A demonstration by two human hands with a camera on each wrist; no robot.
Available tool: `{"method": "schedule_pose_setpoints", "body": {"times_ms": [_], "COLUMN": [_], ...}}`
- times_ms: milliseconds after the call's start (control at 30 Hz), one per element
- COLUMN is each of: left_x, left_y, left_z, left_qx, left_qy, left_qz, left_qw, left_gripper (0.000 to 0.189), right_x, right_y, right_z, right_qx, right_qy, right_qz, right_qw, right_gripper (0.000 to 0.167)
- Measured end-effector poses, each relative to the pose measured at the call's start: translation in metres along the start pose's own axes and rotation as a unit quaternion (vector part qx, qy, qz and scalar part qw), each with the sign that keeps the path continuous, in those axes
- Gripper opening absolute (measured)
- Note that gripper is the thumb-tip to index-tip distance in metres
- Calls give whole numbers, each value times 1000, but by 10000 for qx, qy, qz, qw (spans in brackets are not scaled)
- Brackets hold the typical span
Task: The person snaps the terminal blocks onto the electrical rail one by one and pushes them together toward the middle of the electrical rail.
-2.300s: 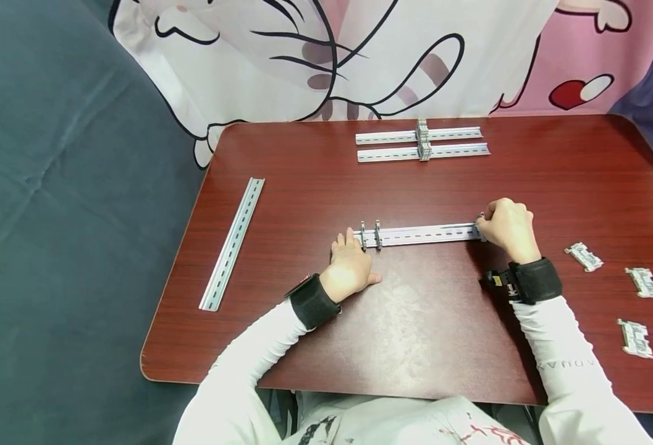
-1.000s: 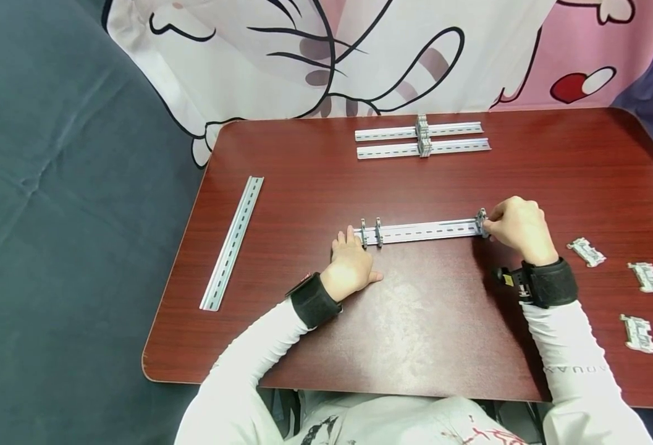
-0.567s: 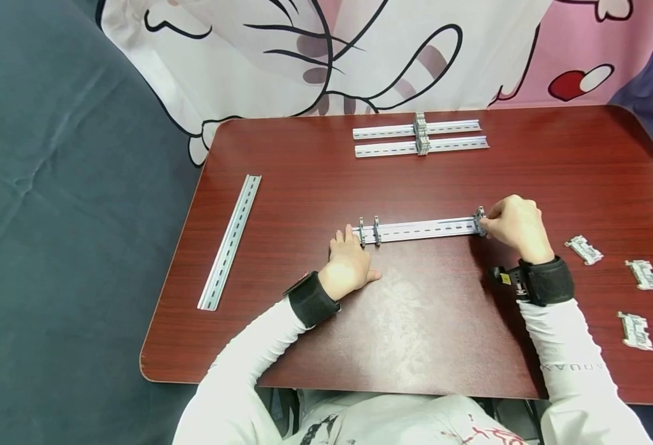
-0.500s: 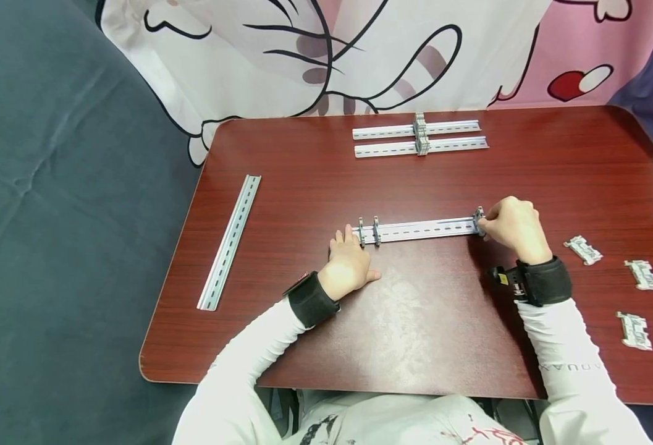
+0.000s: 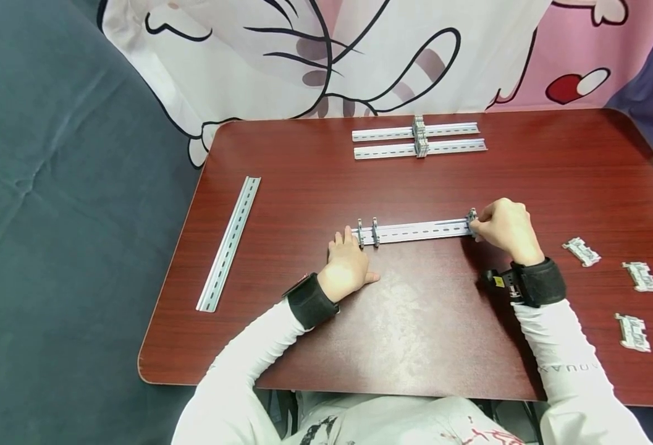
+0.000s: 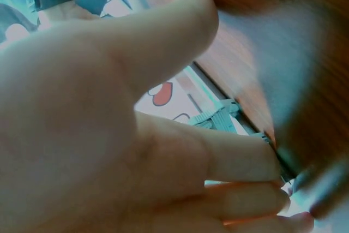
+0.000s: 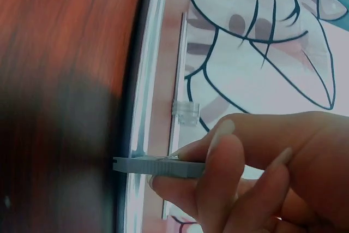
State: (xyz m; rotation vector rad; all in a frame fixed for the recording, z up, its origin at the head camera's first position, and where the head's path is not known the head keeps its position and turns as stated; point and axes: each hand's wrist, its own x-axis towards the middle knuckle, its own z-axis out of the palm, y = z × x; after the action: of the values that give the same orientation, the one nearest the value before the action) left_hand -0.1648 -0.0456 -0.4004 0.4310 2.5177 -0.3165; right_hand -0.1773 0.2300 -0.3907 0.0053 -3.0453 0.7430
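Observation:
A slotted metal DIN rail (image 5: 421, 231) lies across the middle of the table. Two upright grey clips, the inner one (image 5: 375, 232) and the outer one (image 5: 360, 233), sit on it near its left end. My left hand (image 5: 345, 264) rests there, fingers straight against the rail's end and thumb spread on the tabletop. At the right end, my right hand (image 5: 506, 228) pinches a thin grey DIN rail clip (image 7: 158, 166) between thumb and index finger. In the right wrist view this clip stands across the rail (image 7: 150, 80). The fingers cover the rail's right tip.
Two parallel rails (image 5: 384, 151), bridged by a block of clips (image 5: 421, 137), lie at the back. A bare rail (image 5: 228, 244) lies at the left. Three pale terminal pieces (image 5: 582, 251), (image 5: 641, 276), (image 5: 633, 332) lie at the right.
My right hand, with the pinched clip, has shifted slightly left along the rail over the last half second. My left hand has stayed at the rail's left end.

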Motion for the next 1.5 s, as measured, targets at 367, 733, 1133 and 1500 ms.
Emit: {"method": "schedule_pose_setpoints", "body": {"times_ms": [367, 733, 1133, 1500], "left_x": [-1, -2, -2, 1], "left_y": [0, 0, -1, 0], "left_z": [-3, -2, -1, 0], "left_qx": [-78, -27, -47, -93], "left_qy": [9, -6, 6, 14], "left_qz": [-26, -34, -40, -39], "left_qw": [10000, 10000, 10000, 9999], "left_gripper": [81, 79, 77, 78], "right_x": [1, -1, -1, 0], "right_y": [-12, -25, -33, -38], "right_z": [9, 17, 24, 29], "right_qx": [75, 125, 152, 260], "right_qy": [59, 65, 32, 78], "right_qz": [-131, -261, -237, -364], "right_qw": [9999, 9996, 9996, 9990], "right_gripper": [19, 19, 18, 17]}}
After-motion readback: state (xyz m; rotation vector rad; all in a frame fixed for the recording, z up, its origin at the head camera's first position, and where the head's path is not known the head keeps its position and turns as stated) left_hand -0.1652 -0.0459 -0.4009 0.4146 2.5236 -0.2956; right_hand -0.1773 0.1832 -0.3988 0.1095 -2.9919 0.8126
